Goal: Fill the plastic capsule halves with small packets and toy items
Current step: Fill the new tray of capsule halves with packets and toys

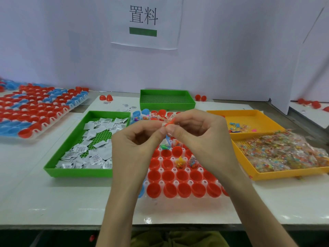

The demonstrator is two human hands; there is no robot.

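Partly done: far halves (153, 117) of rack (175, 182) loaded, near red rows (183, 190) bare, left hand (135, 139) and right hand (199, 132) curled, jointly pinching a small orange item (168, 124).

On the table (53, 202) the capsule rack (161, 159) sits centre, packet tray (78, 172) to its left, toy-bag tray (288, 175) right, another tray (167, 105) behind, possibly touching.

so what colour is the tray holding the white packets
The tray is green, head view.
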